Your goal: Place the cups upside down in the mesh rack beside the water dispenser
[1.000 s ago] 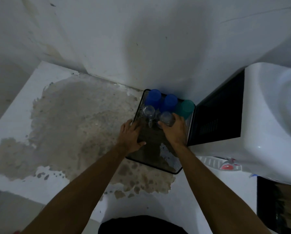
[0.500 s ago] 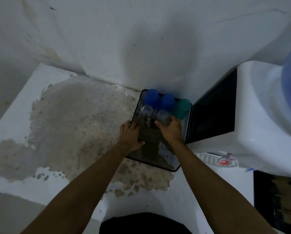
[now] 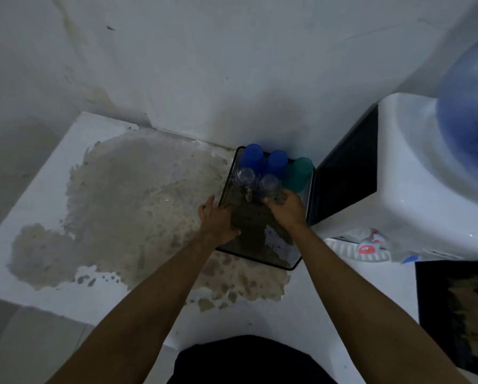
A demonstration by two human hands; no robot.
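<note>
Head view: the black wire-mesh rack (image 3: pixel 255 253) sits on the stained white table (image 3: pixel 38 195), just beside the white water dispenser (image 3: pixel 415 189) with its blue bottle (image 3: pixel 470 128). Five cups stand upside down at the rack's far end: two blue plastic cups (image 3: pixel 251 159), one green plastic cup (image 3: pixel 300 173) and two clear glass cups (image 3: pixel 244 177). The right hand (image 3: pixel 287 207) is closed around the right-hand clear cup (image 3: pixel 269 187). The left hand (image 3: pixel 218 220) lies with fingers spread on the rack's left rim, holding no cup.
</note>
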